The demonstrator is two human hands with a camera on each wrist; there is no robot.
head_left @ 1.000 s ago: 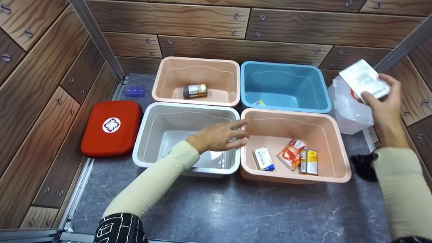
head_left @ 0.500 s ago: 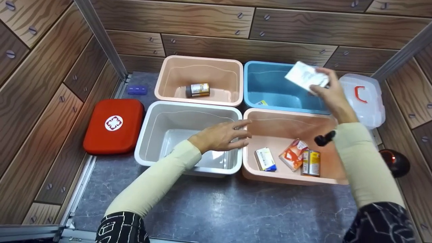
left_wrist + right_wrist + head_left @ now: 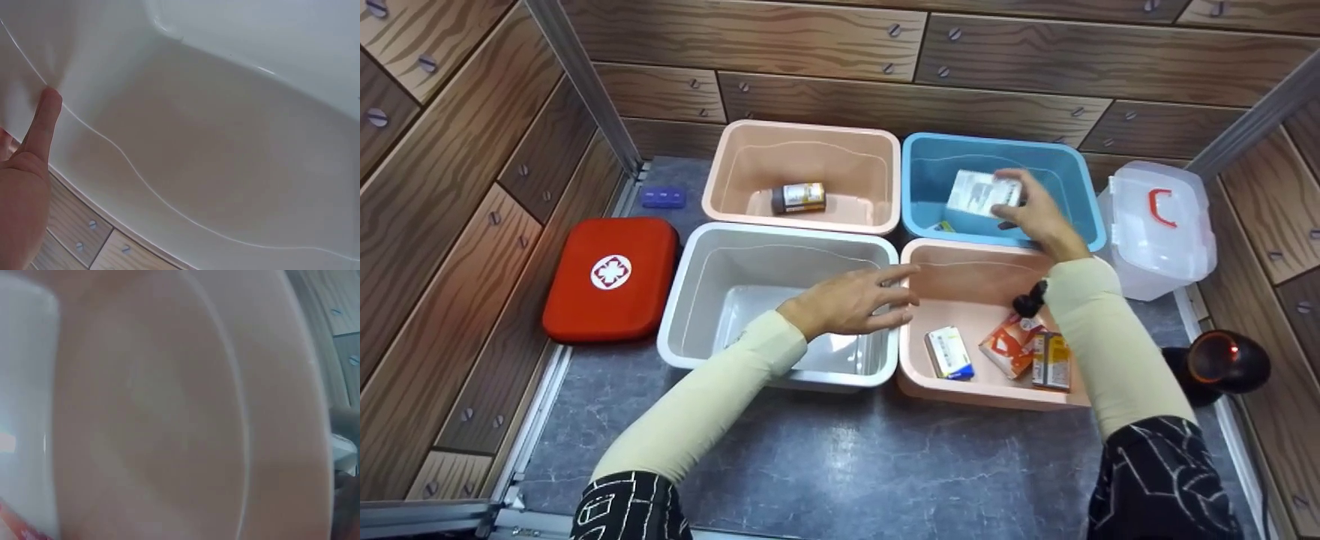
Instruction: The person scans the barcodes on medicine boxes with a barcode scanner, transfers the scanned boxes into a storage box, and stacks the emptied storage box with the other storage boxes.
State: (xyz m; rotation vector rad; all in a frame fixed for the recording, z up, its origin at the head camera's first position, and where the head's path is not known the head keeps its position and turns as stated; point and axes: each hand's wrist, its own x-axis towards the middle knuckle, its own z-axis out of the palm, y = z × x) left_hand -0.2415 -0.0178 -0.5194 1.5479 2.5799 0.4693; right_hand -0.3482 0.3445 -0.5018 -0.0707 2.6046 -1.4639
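My right hand (image 3: 1033, 212) pinches a white medicine box (image 3: 979, 193) by its right end, thumb below and fingers above, within the outline of the blue bin (image 3: 997, 139). A small yellow-and-blue item (image 3: 942, 226) lies at that bin's bottom. In the right wrist view only an edge of the box (image 3: 344, 451) shows, past the peach bin's wall. My left hand (image 3: 851, 304) lies over the right side of the grey bin (image 3: 679, 315), fingers loosely extended across its rim. The left wrist view has the thumb (image 3: 44, 124) against the bin's inner wall.
The front peach bin (image 3: 911, 367) holds a white-and-blue box (image 3: 949, 352), an orange packet (image 3: 1011, 343) and a yellow-grey box (image 3: 1051, 361). A dark bottle (image 3: 799, 198) lies in the back peach bin (image 3: 711, 180). A red first-aid case (image 3: 577, 300) and clear lidded box (image 3: 1155, 240) flank the bins.
My right hand has carried the white medicine box leftward from above the clear lidded box, then down over the blue bin. The left hand stays where it was.
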